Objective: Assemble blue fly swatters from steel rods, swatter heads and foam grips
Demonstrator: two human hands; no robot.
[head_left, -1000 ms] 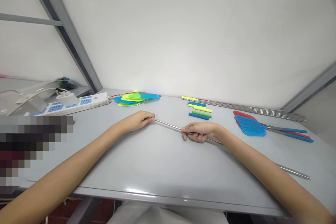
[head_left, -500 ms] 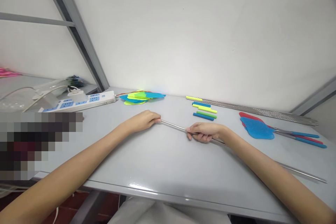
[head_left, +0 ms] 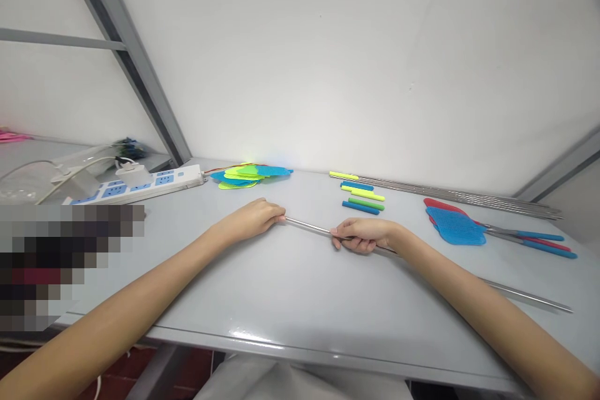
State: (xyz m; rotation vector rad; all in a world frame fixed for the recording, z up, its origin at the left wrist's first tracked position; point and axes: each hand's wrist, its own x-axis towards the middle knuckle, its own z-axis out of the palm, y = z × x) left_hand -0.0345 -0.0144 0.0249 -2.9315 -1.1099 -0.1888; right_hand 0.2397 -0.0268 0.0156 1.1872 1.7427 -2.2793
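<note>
A thin metal rod [head_left: 307,225] slants across in front of me, held by both hands. My left hand [head_left: 255,220] is closed in a pinch around its left end, and the fingers hide the tip. Farther along, my right hand [head_left: 359,235] grips the rod with its fingers curled round it. Past that hand the rod runs behind my right forearm and comes out at the lower right. Beyond my right hand lie several coloured handle sleeves [head_left: 365,203], blue, green and yellow.
Blue and red fly swatters [head_left: 457,226] lie at the right, with a bundle of metal rods [head_left: 459,194] behind them along the wall. Blue and yellow-green swatter heads [head_left: 253,174] are piled at the back left, beside a white power strip [head_left: 154,182]. A pixelated patch covers the far left.
The rod's right end has shifted slightly up and left. Both hands keep their grip in nearly the same place. The whole view has moved a little.
</note>
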